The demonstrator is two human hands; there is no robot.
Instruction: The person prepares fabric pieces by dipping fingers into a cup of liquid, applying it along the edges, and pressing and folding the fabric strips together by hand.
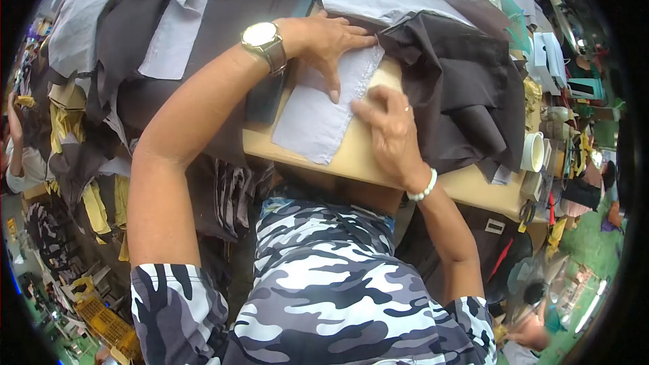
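Camouflage shirt [338, 290] sits below; left hand [323, 38] spreads wide on grey cloth [312, 124]; right hand's [393, 131] grip I cannot tell.

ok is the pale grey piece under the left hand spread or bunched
Spread: the pale grey piece lies flat on the tan tabletop, its lower edge uncrumpled. Whether it is doubled, I cannot tell.

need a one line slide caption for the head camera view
Left hand spread over a pale cloth piece, right hand at its edge, dark fabric bunched alongside.
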